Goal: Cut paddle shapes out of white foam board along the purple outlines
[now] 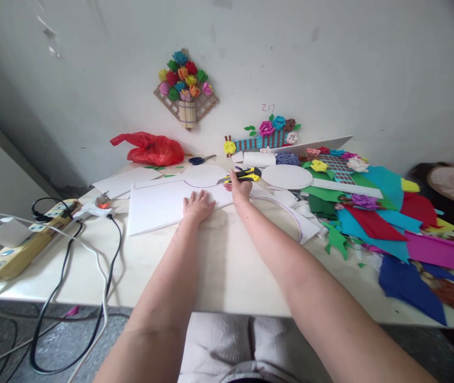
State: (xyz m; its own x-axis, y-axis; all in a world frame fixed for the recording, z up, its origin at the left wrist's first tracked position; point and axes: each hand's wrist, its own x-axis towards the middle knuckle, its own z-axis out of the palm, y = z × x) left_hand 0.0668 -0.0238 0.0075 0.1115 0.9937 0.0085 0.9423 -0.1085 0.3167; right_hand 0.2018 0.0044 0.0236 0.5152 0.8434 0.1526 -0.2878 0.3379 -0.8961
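My left hand [198, 206] lies flat with its fingers spread on a white foam board [157, 207]. A dark curved line is drawn near the board's far edge. In my right hand [240, 190] is a yellow and black utility knife [246, 174], its blade pointing left over the board's right part. I cannot tell whether the blade touches the board. Beyond the knife lies a white rounded piece [205, 174], partly hidden. A white oval [286, 176] rests to the right of the knife. Nearer me, a white offcut [308, 229] has a curved edge.
Coloured felt scraps [370, 229] cover the table's right side. Scissors [201, 159] and a red plastic bag [150, 149] lie at the back. On the left are a power strip [23, 247] and cables hanging over the front edge. Flower crafts [182, 80] hang on the wall.
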